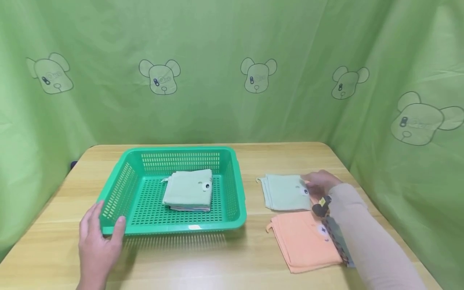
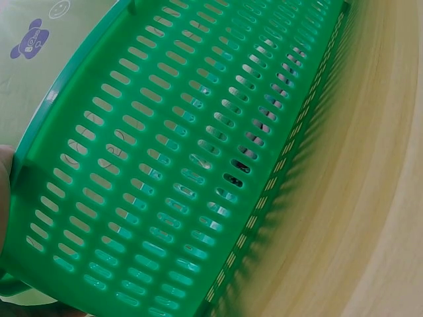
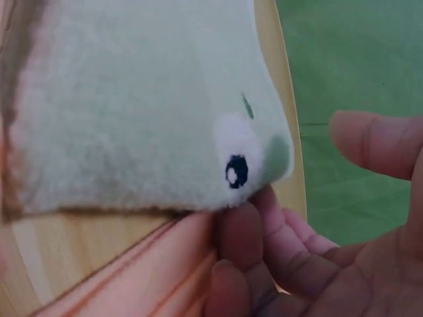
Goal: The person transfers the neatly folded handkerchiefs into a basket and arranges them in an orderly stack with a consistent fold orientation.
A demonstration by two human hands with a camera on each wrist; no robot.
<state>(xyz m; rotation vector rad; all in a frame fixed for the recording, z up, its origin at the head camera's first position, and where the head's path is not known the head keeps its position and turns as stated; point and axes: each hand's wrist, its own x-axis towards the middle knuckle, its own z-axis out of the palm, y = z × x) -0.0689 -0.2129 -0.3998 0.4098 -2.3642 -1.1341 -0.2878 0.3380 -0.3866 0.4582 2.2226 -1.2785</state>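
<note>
A pale green folded towel (image 1: 284, 192) with an embroidered eye lies right of the green plastic basket (image 1: 239, 193). My right hand (image 1: 320, 181) is at its right corner. In the right wrist view, the fingers (image 3: 241, 231) reach beneath the corner of the towel (image 3: 132, 112), while the thumb (image 3: 377, 142) stays apart from it. My left hand (image 1: 98, 241) holds the basket's near left corner, thumb over the front rim. Inside the basket sits another pale green folded towel (image 1: 188, 189), with pinkish cloth under it. The left wrist view shows mostly the slotted basket wall (image 2: 152, 165).
An orange folded towel (image 1: 302, 241) lies nearer me on the wooden table (image 1: 203, 266). Beside it, partly hidden by my right sleeve (image 1: 362, 233), is a greyish item (image 1: 342, 241) with a dark patterned edge. Green curtains (image 1: 206, 112) with bear faces enclose the table.
</note>
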